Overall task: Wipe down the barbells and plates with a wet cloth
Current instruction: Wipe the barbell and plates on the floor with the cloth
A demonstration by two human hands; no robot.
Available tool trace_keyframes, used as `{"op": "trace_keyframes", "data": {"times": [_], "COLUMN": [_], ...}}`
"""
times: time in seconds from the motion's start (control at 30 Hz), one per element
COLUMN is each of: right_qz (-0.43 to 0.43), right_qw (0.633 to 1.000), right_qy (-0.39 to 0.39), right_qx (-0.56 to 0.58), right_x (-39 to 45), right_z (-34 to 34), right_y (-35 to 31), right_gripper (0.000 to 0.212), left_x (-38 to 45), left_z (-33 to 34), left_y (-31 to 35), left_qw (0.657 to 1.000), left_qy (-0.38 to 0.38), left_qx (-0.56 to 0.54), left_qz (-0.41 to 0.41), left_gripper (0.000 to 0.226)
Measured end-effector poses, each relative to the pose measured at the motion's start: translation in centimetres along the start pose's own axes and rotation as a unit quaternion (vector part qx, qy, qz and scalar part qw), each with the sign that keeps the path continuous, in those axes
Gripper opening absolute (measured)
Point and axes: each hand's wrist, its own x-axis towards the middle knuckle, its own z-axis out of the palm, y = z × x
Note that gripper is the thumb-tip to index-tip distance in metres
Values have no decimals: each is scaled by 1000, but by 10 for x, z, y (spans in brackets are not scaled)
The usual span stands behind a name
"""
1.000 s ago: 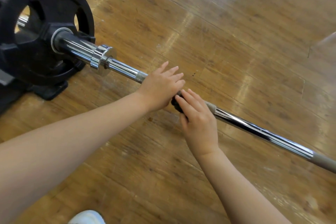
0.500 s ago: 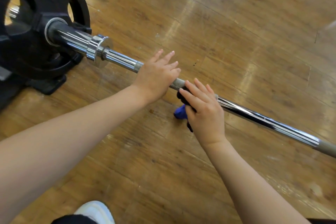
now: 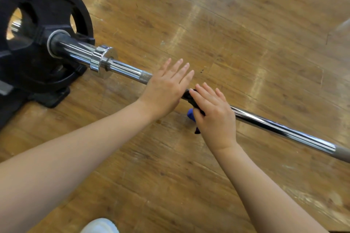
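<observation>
The person's left hand [image 3: 166,89] lay flat over the barbell [image 3: 280,128], its fingers [image 3: 177,71] straight and slightly spread, pointing away across the wooden floor [image 3: 246,34]. Just beyond the thumb side of those fingers, the right hand [image 3: 214,117] pressed a dark cloth [image 3: 189,97] against the bar, fingers straight and close together; a blue corner of the cloth hung below the fingertips. Whether the thumb curled under the bar I could not tell. The two hands were nearly touching. Past the left wrist the bar's knurled section ran to a chrome collar [image 3: 101,60] and then the black plate [image 3: 37,34], standing upright well apart from either hand. Beyond the right wrist the shiny shaft stretched on bare. A white shoe [image 3: 100,226] showed below the forearms.
</observation>
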Motion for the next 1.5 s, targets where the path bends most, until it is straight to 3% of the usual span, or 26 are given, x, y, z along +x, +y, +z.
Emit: {"op": "trace_keyframes", "data": {"times": [0.07,0.23,0.33,0.4,0.47,0.57,0.67,0.77,0.9,1.1,1.23,1.37,1.5], "right_qz": [24,89,66,47,29,30,41,-11,-12,50,-1,-7,42], "right_qw": [1000,994,996,998,1000,999,997,999,1000,998,999,1000,999], "right_qy": [14,58,39,17,7,23,60,44,2,39,33,-5,20], "right_qx": [-6,4,38,33,10,-3,-6,5,8,-22,-12,-15,-19], "right_x": [-6,-4,18,18,5,-14,-9,5,-4,-27,-10,-9,-27], "right_z": [-6,-12,-6,-3,-4,-8,-6,1,-2,-19,-8,-5,-19], "right_y": [8,-5,-23,-19,-2,13,2,-10,4,22,1,11,26], "right_gripper": [34,33,37,37,35,35,33,34,36,34,34,38,37], "left_x": [2,6,8,13,17,20,12,7,8,15,11,20,28], "left_z": [-4,-1,-2,-5,-8,-11,-5,-3,-1,0,-1,-9,-17], "left_y": [0,-7,-6,-7,-7,-6,-8,-7,-3,-3,-4,0,-7], "left_qw": [1000,999,998,996,994,992,998,999,999,998,1000,993,977], "left_qy": [19,10,20,-32,-96,-125,-55,10,15,-49,-1,-117,-206], "left_qx": [17,22,-30,-73,-40,-20,-1,0,7,-30,-31,-18,-49], "left_qz": [16,48,44,29,25,24,35,36,27,-10,2,-8,-16], "left_gripper": [45,42,31,35,41,38,36,30,29,39,35,39,27]}}
